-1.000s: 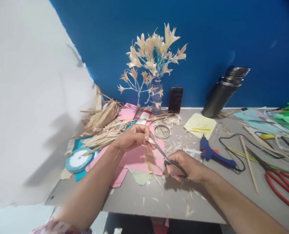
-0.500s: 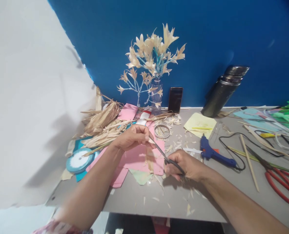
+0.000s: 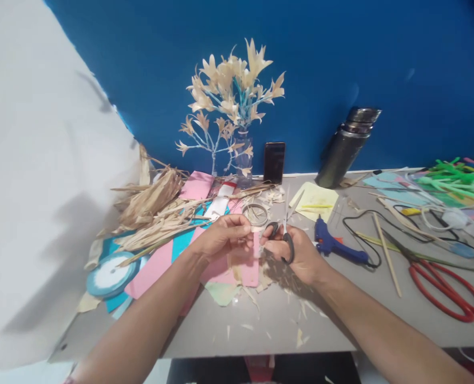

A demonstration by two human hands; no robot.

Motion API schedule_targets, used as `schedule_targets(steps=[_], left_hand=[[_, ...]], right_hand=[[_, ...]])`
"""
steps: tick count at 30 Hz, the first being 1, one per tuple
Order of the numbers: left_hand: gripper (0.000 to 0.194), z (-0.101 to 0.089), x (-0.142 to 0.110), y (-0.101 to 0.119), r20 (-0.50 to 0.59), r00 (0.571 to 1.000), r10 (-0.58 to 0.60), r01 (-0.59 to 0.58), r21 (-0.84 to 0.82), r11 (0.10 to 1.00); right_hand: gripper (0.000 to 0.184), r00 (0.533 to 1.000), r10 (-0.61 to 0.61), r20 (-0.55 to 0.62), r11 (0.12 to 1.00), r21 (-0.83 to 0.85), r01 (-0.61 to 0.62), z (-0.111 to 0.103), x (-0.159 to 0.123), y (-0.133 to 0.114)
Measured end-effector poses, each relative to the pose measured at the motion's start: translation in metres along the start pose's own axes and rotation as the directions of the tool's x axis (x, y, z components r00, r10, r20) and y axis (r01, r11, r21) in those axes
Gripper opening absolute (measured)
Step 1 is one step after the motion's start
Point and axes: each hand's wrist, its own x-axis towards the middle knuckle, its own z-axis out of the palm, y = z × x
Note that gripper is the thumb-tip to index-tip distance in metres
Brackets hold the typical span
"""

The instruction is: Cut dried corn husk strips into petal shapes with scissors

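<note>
"Two hands meet over the pink sheets (image 3: 216,272), so how does each one hold?" asks the first.

"The left hand (image 3: 224,234) has thumb and forefinger pressed together; whether a thin piece sits between them cannot be told. The right hand (image 3: 301,256) is curled around the black-handled scissors (image 3: 288,246), whose parted blades point between twelve and one o'clock."

"And around them on the surface (image 3: 205,341)?"

"The tape ring (image 3: 266,216) lies at about one o'clock from the left hand, the dried husks (image 3: 152,200) at ten. The blue glue gun (image 3: 341,248) is at three o'clock from the right hand, with the red-handled scissors (image 3: 445,288) farther out, between three and four. Pale scraps (image 3: 299,337) lie nearer the person, around five o'clock from the left hand."

"What makes for good handling here?"

"The left fingertips should pinch lightly, clear of the blades' path. The right wrist does best loose, its grip steady on the handles. Should the person cut, short snips near the tips would give more control than one long squeeze."
</note>
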Motion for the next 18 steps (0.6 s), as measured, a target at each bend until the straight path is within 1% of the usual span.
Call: schedule_targets(steps=[6, 10, 13, 16, 18], left_hand=[[0.021, 0.007, 0.000, -0.005, 0.022, 0.999, -0.038, 0.038, 0.030, 0.999], [0.020, 0.011, 0.000, -0.006, 0.042, 0.997, -0.058, 0.055, 0.067, 0.996], [0.021, 0.015, 0.000, -0.008, 0.054, 0.996, -0.069, 0.064, 0.091, 0.994], [0.025, 0.019, 0.000, -0.009, 0.020, 0.999, -0.046, 0.045, 0.052, 0.998], [0.026, 0.022, 0.000, -0.009, -0.016, 0.999, -0.029, 0.029, 0.001, 1.000]], right_hand=[[0.030, 0.997, -0.045, -0.068, 0.999, 0.017, 0.046, 0.001, 0.000, -0.007], [0.030, 0.997, -0.057, -0.050, 0.998, 0.026, 0.059, 0.001, 0.000, -0.008], [0.032, 0.999, -0.027, -0.036, 0.998, 0.052, 0.028, 0.001, 0.000, -0.005], [0.033, 0.999, -0.005, -0.044, 0.998, 0.065, 0.008, 0.001, -0.001, -0.001], [0.028, 0.997, -0.032, -0.072, 0.999, 0.025, 0.034, 0.001, -0.001, -0.001]])
